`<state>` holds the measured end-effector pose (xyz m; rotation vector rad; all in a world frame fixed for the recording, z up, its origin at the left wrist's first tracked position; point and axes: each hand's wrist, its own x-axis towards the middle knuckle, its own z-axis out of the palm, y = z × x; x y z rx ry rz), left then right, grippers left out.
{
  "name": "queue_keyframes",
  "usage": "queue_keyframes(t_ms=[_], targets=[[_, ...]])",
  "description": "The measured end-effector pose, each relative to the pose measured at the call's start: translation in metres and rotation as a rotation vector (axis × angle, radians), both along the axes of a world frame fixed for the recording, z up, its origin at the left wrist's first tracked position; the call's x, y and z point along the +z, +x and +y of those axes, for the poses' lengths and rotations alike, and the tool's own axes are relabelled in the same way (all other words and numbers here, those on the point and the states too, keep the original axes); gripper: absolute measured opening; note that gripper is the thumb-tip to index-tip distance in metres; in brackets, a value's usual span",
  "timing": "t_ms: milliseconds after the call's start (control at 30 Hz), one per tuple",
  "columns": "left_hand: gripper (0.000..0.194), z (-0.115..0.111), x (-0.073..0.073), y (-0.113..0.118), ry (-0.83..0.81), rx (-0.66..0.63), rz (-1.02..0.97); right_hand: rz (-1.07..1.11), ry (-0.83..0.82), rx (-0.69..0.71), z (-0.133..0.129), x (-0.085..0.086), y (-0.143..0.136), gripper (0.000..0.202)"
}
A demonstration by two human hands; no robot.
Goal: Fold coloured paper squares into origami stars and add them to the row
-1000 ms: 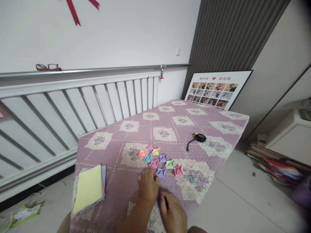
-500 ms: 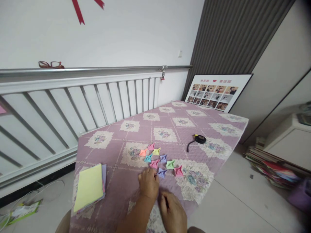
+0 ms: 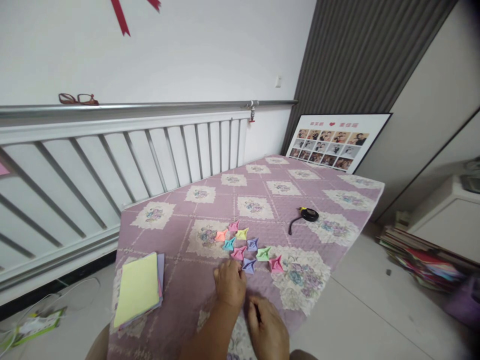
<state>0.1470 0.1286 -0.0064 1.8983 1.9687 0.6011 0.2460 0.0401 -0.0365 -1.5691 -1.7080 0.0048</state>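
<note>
Several small folded paper pieces in pink, orange, yellow, teal, purple and green stand in two slanting rows on the flowered cloth. My left hand (image 3: 230, 283) rests with curled fingers just below the pink piece (image 3: 238, 253) and left of the lower purple piece (image 3: 249, 266); its fingertips are hidden. Nearer the front edge, my right hand (image 3: 267, 327) lies on its side, fingers curled in, with nothing visible in it. The bright pink piece (image 3: 276, 264) ends the right row. A stack of coloured paper with a yellow sheet (image 3: 138, 287) on top lies at the left.
A black tape measure (image 3: 309, 215) with a strap lies right of centre on the cloth-covered table (image 3: 180, 280). Behind the table are a white radiator (image 3: 168, 155) and a photo board (image 3: 333, 142). Books (image 3: 416, 257) are piled on the floor at the right.
The lower purple piece beside my left hand has shifted and turned very slightly. Both hands have stayed almost where they were.
</note>
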Motion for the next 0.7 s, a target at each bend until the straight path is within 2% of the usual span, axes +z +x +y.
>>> queue_keyframes(t_ms=[300, 500, 600, 700], targets=[[0.019, -0.001, -0.007, -0.001, 0.024, 0.001, -0.083, -0.018, 0.0, -0.007, 0.0, -0.003, 0.002, 0.03], [0.029, -0.005, -0.007, -0.013, 0.045, -0.058, -0.195, -0.032, -0.054, -0.035, 0.002, -0.004, 0.001, 0.035], [0.03, -0.024, -0.009, -0.027, 0.034, -0.113, -0.258, -0.036, -0.075, -0.033, 0.004, -0.007, 0.003, 0.037], [0.03, -0.057, -0.012, -0.052, -0.002, -0.17, -0.309, -0.033, -0.118, -0.009, 0.007, -0.014, 0.009, 0.035]])
